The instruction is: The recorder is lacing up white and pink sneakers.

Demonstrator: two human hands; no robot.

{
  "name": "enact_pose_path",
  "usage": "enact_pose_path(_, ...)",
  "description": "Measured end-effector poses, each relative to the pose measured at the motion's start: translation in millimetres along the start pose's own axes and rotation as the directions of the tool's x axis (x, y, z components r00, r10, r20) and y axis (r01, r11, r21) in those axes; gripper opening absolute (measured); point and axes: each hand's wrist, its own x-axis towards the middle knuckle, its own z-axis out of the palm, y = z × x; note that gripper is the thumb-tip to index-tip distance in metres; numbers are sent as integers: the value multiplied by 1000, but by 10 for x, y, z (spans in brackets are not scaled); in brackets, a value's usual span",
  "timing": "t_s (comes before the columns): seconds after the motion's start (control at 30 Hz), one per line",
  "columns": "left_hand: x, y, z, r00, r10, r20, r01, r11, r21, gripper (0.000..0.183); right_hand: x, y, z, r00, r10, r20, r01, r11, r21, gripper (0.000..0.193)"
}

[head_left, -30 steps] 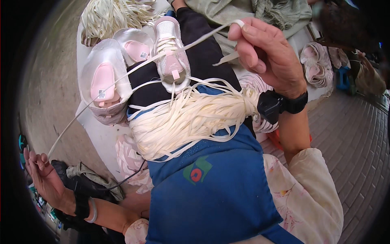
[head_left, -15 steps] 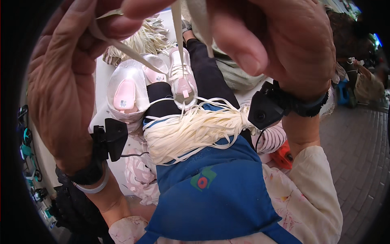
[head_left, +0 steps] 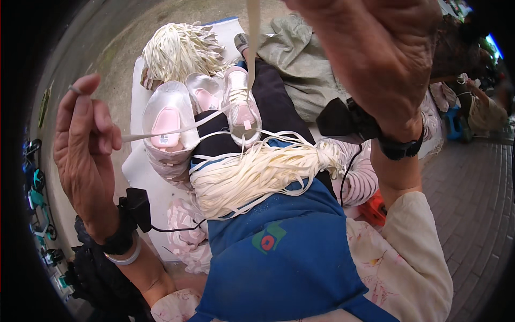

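A pink and white sneaker (head_left: pixel 244 115) rests on my lap, toe pointing away, with its pale lace partly threaded. At the left, my left hand (head_left: pixel 88 145) has closed fingers pinching one end of the shoelace (head_left: pixel 182 130), which stretches taut across to the sneaker. My right hand (head_left: pixel 375 59) is raised at the upper right; its fingertips run out of the picture. The lace's other length rises taut from the sneaker toward that hand. A thick bundle of cream laces (head_left: pixel 252 174) lies across my lap, over the blue apron (head_left: pixel 279 257).
Two more pink-lined shoes, one in front (head_left: pixel 166 123) and one behind (head_left: pixel 205 99), stand left of the sneaker on a white board (head_left: pixel 134 166). Another lace heap (head_left: pixel 182 51) lies beyond. Grey-green cloth (head_left: pixel 295 64) is at the far right. Stacked pink-white pieces (head_left: pixel 357 177) sit beside me.
My hands have moved apart: the left down and outward to the left, the right up. The lace lengths are now drawn taut from the sneaker.
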Motion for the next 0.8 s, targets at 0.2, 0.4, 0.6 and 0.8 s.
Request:
enact_pose_path(0.2,-90,0,-120,971,-96,-219,110,993,51,30,-7,-27,-178,999,-34,-8,34,999,-2,23)
enact_pose_path(0.4,-88,-292,225,946,-325,-7,320,928,189,20,-108,431,-575,985,-116,128,172,752,-637,21)
enact_pose_path(0.6,-173,-1432,588,766,-625,151,532,748,397,18,-448,1739,-981,932,250,263,77,573,-816,14)
enact_pose_path(0.8,-112,-2123,777,758,-631,164,445,684,578,23,-484,2451,-777,882,411,230,-7,499,-867,17)
